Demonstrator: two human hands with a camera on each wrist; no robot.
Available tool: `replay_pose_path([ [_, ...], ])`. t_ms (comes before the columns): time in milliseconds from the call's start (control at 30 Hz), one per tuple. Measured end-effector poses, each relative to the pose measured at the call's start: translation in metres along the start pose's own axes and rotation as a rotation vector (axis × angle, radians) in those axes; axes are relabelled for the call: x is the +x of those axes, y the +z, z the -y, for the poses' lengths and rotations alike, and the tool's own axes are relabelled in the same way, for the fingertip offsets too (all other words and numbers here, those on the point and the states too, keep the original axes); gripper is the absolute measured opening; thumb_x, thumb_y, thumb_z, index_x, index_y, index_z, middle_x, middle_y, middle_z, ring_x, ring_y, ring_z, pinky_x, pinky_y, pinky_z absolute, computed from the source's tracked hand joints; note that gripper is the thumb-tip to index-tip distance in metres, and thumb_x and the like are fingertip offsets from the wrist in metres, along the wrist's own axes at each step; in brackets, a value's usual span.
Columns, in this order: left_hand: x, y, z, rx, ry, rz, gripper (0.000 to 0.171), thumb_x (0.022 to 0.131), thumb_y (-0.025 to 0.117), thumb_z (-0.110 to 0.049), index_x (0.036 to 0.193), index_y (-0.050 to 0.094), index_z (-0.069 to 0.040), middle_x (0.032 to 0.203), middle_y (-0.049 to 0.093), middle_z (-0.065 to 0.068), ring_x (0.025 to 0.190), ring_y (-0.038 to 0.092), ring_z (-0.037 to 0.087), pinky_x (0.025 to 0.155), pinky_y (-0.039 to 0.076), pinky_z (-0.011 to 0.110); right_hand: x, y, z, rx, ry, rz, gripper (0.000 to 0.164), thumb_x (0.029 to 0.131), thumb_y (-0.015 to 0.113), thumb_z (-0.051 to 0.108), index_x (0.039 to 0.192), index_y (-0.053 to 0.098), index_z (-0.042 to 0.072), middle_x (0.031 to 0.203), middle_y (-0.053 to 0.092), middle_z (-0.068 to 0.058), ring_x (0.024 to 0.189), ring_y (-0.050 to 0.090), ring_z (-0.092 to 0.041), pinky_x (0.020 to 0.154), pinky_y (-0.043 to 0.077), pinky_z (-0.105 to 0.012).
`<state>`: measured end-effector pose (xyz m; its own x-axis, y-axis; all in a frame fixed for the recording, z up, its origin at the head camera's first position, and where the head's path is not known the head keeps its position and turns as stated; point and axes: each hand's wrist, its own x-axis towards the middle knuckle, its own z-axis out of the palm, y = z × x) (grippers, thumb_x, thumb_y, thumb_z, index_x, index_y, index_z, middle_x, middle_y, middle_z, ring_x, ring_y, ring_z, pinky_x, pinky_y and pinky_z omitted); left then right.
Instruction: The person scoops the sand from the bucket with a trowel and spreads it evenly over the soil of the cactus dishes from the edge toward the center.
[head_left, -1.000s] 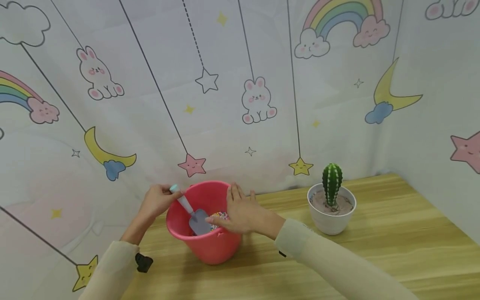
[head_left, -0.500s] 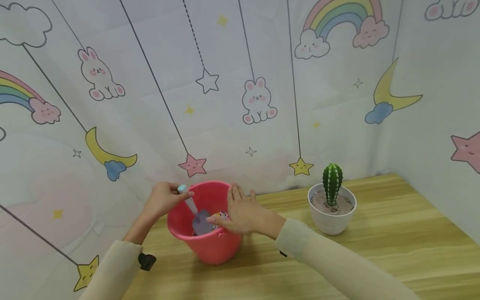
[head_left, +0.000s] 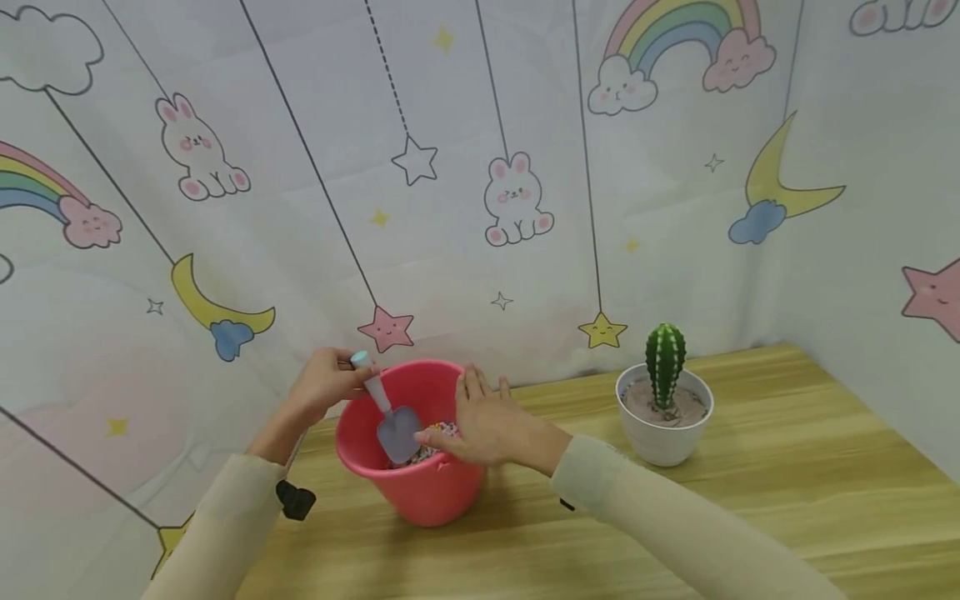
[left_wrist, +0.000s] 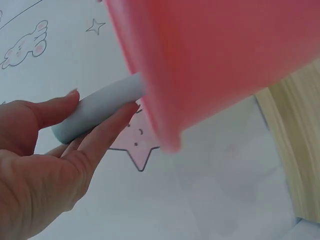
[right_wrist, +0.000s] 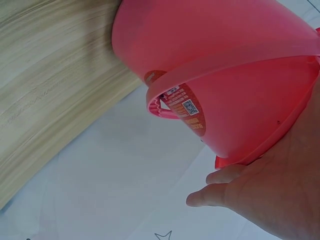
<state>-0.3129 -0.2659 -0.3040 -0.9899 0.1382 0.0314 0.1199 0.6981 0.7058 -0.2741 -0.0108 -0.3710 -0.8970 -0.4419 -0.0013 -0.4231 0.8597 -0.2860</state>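
Note:
A pink-red bucket [head_left: 435,504] stands on the wooden table, with small multicoloured beads [head_left: 427,455] inside. My left hand [head_left: 326,387] holds the pale handle of a small shovel [head_left: 400,435] at the bucket's left rim. The grey blade points down into the bucket. In the left wrist view, the thumb and fingers [left_wrist: 107,131] pinch the handle [left_wrist: 100,107], and the bucket wall hides the blade. My right hand [head_left: 491,425] rests on the right rim, fingers extended and thumb over the bucket's mouth. The right wrist view shows the bucket's handle [right_wrist: 225,57] hanging along its side.
To the right, a cactus [head_left: 665,367] stands in a white pot [head_left: 663,442] on the table [head_left: 750,517]. A white cloth [head_left: 450,275] printed with rabbits, stars and rainbows hangs behind the table.
My left hand and the shovel first shifted right, then rose slightly, and the blade has lifted and swung a little left inside the bucket. My right hand stays on the rim.

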Motion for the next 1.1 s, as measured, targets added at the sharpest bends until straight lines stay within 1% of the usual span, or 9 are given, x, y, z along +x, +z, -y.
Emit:
replay_pose_path([
  [67,0.004,-0.003,-0.006,-0.004,0.020,0.025,0.037,0.103,0.068,-0.022,0.124,0.066,0.009,0.113,0.075,0.025,0.099,0.080,0.033,0.095,0.065,0.050,0.000,0.000,-0.001,0.006,0.003,0.001,0.113,0.094,0.040,0.085,0.168,0.015,0.003,0.178,0.011,-0.017,0.166,0.013,-0.038,0.132,0.023,-0.065],
  [200,0.014,-0.006,-0.016,-0.017,0.049,0.076,0.034,0.102,0.070,-0.020,0.119,0.067,0.009,0.106,0.076,0.023,0.097,0.080,0.032,0.095,0.065,0.049,-0.001,-0.001,-0.003,0.012,0.006,0.007,0.112,0.094,0.041,0.084,0.168,0.015,0.003,0.178,0.010,-0.017,0.166,0.013,-0.038,0.132,0.021,-0.065],
  [333,0.025,-0.005,-0.026,-0.025,0.046,0.095,0.032,0.102,0.070,-0.020,0.114,0.067,0.009,0.099,0.074,0.019,0.096,0.080,0.033,0.094,0.064,0.048,-0.001,-0.001,-0.005,0.007,-0.001,0.009,0.112,0.095,0.038,0.084,0.167,0.015,0.002,0.178,0.010,-0.018,0.166,0.012,-0.038,0.133,0.020,-0.066],
  [433,0.033,-0.003,-0.030,-0.011,0.037,0.100,0.031,0.102,0.070,-0.020,0.113,0.066,0.009,0.099,0.073,0.018,0.097,0.080,0.033,0.092,0.066,0.045,-0.001,-0.001,-0.006,0.002,-0.004,0.006,0.113,0.094,0.038,0.085,0.167,0.016,0.002,0.178,0.010,-0.018,0.166,0.012,-0.038,0.132,0.020,-0.066],
  [567,0.043,-0.003,-0.031,-0.020,0.073,0.120,0.030,0.103,0.068,-0.016,0.116,0.068,0.011,0.103,0.074,0.024,0.097,0.080,0.033,0.089,0.068,0.040,0.000,-0.001,-0.006,-0.011,-0.008,-0.002,0.114,0.094,0.036,0.087,0.167,0.017,0.001,0.177,0.010,-0.019,0.166,0.012,-0.039,0.132,0.021,-0.066],
  [767,0.053,-0.003,-0.028,-0.023,0.116,0.137,0.032,0.103,0.067,-0.014,0.122,0.067,0.012,0.116,0.075,0.028,0.098,0.080,0.033,0.092,0.066,0.042,0.001,0.000,-0.004,-0.029,-0.023,-0.012,0.115,0.094,0.036,0.087,0.166,0.019,0.000,0.177,0.012,-0.020,0.165,0.013,-0.040,0.131,0.024,-0.067],
  [900,0.054,-0.001,-0.025,0.023,0.125,0.143,0.030,0.102,0.070,-0.015,0.118,0.070,0.011,0.110,0.077,0.026,0.097,0.080,0.033,0.092,0.066,0.044,0.001,0.000,-0.002,-0.033,-0.021,-0.013,0.115,0.093,0.036,0.087,0.166,0.018,0.001,0.177,0.012,-0.020,0.165,0.014,-0.039,0.131,0.025,-0.066],
  [1000,0.054,0.002,-0.023,0.059,0.119,0.164,0.027,0.100,0.072,-0.015,0.113,0.071,0.009,0.102,0.076,0.024,0.095,0.079,0.032,0.092,0.066,0.045,0.002,0.000,-0.002,-0.035,-0.017,-0.011,0.115,0.093,0.036,0.087,0.167,0.018,0.001,0.177,0.013,-0.019,0.165,0.015,-0.039,0.131,0.025,-0.066],
  [1100,0.055,0.004,-0.023,0.074,0.121,0.185,0.025,0.100,0.072,-0.014,0.111,0.069,0.009,0.100,0.074,0.023,0.095,0.079,0.033,0.093,0.066,0.046,0.001,0.000,-0.002,-0.033,-0.014,-0.008,0.115,0.093,0.037,0.087,0.167,0.018,0.001,0.177,0.013,-0.019,0.165,0.016,-0.039,0.131,0.025,-0.065],
])
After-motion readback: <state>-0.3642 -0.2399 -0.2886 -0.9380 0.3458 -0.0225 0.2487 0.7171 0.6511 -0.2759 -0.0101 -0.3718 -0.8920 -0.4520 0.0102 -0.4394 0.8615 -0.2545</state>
